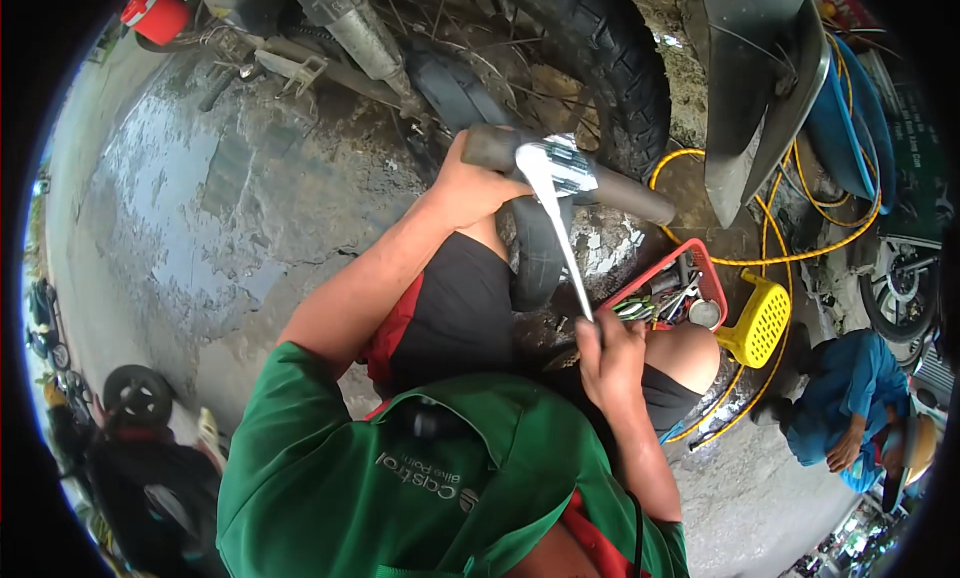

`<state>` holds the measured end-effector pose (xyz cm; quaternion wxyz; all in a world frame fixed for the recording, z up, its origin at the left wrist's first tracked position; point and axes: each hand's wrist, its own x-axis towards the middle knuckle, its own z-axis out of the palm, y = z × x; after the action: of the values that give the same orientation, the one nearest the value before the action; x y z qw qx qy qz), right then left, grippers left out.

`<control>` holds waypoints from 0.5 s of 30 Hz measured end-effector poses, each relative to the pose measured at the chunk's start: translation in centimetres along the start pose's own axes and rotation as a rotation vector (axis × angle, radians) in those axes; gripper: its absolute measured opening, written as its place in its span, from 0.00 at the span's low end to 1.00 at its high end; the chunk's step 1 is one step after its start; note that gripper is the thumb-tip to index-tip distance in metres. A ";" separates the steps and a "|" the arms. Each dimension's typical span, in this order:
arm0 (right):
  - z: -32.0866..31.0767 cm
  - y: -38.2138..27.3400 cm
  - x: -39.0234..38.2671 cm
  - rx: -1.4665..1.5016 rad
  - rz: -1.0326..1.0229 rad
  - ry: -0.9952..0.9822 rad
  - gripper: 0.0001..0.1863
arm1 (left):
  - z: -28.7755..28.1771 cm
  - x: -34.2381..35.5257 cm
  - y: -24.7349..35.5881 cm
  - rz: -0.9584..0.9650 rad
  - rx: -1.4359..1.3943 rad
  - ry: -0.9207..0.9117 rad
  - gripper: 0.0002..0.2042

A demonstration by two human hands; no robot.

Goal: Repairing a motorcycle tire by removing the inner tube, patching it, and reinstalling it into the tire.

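My left hand (pixel 478 186) is closed around the left end of a dark rubber tube (pixel 488 148), in front of the motorcycle wheel. On the tube lies a shiny white and dark patterned piece (pixel 573 166), like a patch with a film. My right hand (pixel 612 363) grips the lower end of a long, thin metal tool (pixel 566 240) with a broad, bright head. That head touches or overlaps the patterned piece; its exact kind is unclear. A black rubber loop (pixel 541 253) hangs below, and a grey-brown pipe-like length (pixel 635 200) extends right.
A red basket (pixel 712 261) of hand tools stands by my right knee, beside a yellow perforated plastic stool (pixel 763 323). A yellow hose (pixel 780 260) coils at right. The motorcycle tyre (pixel 635 68) rises ahead. Another person (pixel 835 403) crouches at far right.
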<state>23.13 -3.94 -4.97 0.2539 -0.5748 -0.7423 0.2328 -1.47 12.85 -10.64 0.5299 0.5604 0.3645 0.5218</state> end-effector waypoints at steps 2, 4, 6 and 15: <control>-0.1 -0.2 0.1 -0.146 0.066 -0.120 0.22 | 0.2 -0.1 -0.7 0.007 0.041 0.081 0.15; -0.2 -0.5 0.0 0.154 -0.062 0.066 0.18 | 0.1 -0.6 -1.0 -0.099 0.126 0.225 0.14; -0.1 -0.5 -0.2 0.299 -0.066 0.133 0.16 | -0.2 -1.0 -0.9 -0.090 0.091 0.171 0.14; 1.3 0.5 -0.3 -0.023 0.010 0.062 0.13 | -0.3 -0.4 1.4 -0.135 -0.150 0.025 0.16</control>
<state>22.70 -4.15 -6.26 0.2689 -0.5884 -0.7338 0.2077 -2.00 12.30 -9.35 0.5998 0.4867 0.3678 0.5177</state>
